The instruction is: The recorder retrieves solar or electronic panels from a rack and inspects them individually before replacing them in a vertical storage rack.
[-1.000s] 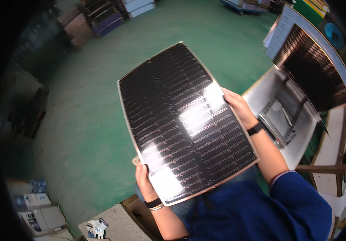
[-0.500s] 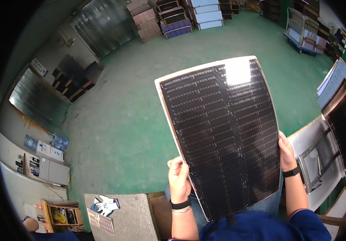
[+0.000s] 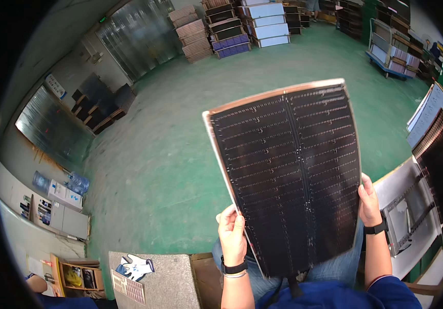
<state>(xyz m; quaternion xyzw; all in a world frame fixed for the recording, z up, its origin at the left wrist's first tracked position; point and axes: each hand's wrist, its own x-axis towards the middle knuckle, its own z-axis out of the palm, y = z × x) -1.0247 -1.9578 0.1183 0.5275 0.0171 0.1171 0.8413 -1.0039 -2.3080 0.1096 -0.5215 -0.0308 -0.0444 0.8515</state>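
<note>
A large, thin dark sheet (image 3: pixel 293 180) printed with rows of small light marks is held up before me, tilted above my lap. Its edges show a pale copper-coloured border. My left hand (image 3: pixel 233 234) pinches the left edge low down, thumb on the front face. On the opposite edge, my right hand (image 3: pixel 369 201) grips a little higher. The fingers behind the sheet are hidden. Each wrist wears a black band.
A grey bench top (image 3: pixel 167 278) at lower left carries white-and-blue gloves (image 3: pixel 138 267) and a small patterned sheet (image 3: pixel 128 286). At right are a metal tray (image 3: pixel 409 206) and another dark sheet (image 3: pixel 440 165). Stacks (image 3: pixel 265 23) and a loaded trolley (image 3: pixel 394 51) stand far back. Another person's arm (image 3: pixel 37 283) shows lower left.
The sheet has tilted in my hands, and the bright glare near its top right has gone. Both hands keep their hold on its edges. The surroundings have shifted slightly in view.
</note>
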